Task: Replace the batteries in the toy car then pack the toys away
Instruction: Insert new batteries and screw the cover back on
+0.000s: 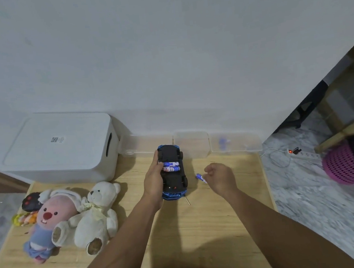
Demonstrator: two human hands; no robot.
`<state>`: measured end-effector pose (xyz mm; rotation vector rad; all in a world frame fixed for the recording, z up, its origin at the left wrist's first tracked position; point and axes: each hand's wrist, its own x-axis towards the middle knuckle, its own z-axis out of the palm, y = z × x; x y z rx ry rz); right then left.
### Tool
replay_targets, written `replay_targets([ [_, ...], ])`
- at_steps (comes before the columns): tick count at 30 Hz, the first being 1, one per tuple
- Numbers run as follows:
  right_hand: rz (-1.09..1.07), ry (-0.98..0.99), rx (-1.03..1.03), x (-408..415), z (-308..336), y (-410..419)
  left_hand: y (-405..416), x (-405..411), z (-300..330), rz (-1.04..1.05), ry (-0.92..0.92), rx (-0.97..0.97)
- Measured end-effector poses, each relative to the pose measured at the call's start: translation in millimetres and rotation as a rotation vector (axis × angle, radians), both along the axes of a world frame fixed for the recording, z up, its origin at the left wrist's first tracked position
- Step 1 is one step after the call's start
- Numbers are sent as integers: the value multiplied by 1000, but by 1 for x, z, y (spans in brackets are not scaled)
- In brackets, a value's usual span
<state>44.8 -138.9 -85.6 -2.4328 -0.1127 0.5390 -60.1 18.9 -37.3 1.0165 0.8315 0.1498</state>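
Note:
A blue toy car (175, 183) lies upside down on the wooden table (202, 228), its black underside up and the battery bay open. Two blue-and-white batteries (171, 166) sit side by side in the bay. My left hand (153, 180) grips the car's left side, thumb near the batteries. My right hand (220, 178) is to the right of the car, fingers closed on a third blue battery (200, 178) just above the table. A thin metal tool (188, 200) pokes out by the car's near right corner.
A white lidded storage box (63, 148) stands at the back left. Clear plastic containers (194, 144) line the wall behind the car. A white teddy bear (95, 215), a pink plush (47, 222) and small toys lie at the left. A pink basket (347, 165) sits on the floor right.

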Motion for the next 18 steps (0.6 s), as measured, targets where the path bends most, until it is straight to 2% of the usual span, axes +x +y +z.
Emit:
replay_targets([
  [3,170,-42,-159,-2,-12,-4,2,2,0,2,-39,-50],
  [7,258,-83,-223,-3,-21,-6,4,3,0,-9,-47,-82],
  [9,198,-93,-138,-2,-17,-3,4,3,1,-14,-43,-81],
  [13,61,-62,211,2,11,13,5,5,0,-37,-58,-88],
  [15,120,-27,318,2,28,20,3,5,2,-53,-66,-94],
  [18,272,-89,293,-4,45,28,1,6,5,-96,-65,-64],
])
